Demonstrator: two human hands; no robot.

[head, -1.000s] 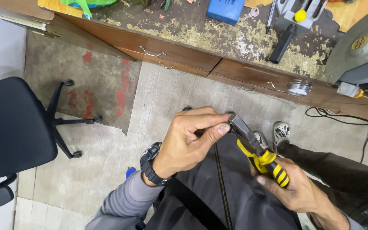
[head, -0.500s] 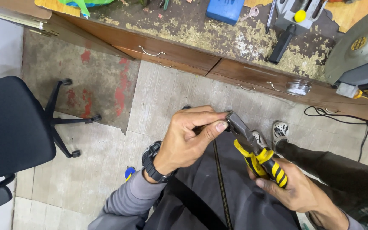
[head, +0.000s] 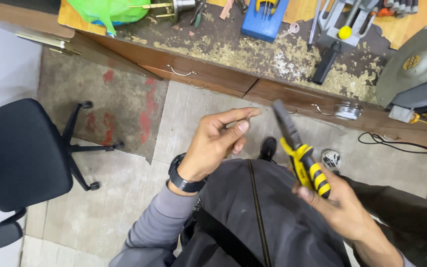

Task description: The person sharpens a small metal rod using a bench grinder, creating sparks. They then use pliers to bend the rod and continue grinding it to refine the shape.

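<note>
The right hand (head: 339, 202) grips the yellow-and-black pliers (head: 300, 153) above the lap, near the table's front edge, while the left hand (head: 218, 141) pinches something tiny, perhaps a wire; steady both before closing.

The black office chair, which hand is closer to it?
Left. The left hand is raised over the floor, on the side of the black office chair. The right hand, holding the yellow-handled pliers, is farther off on the other side.
</note>
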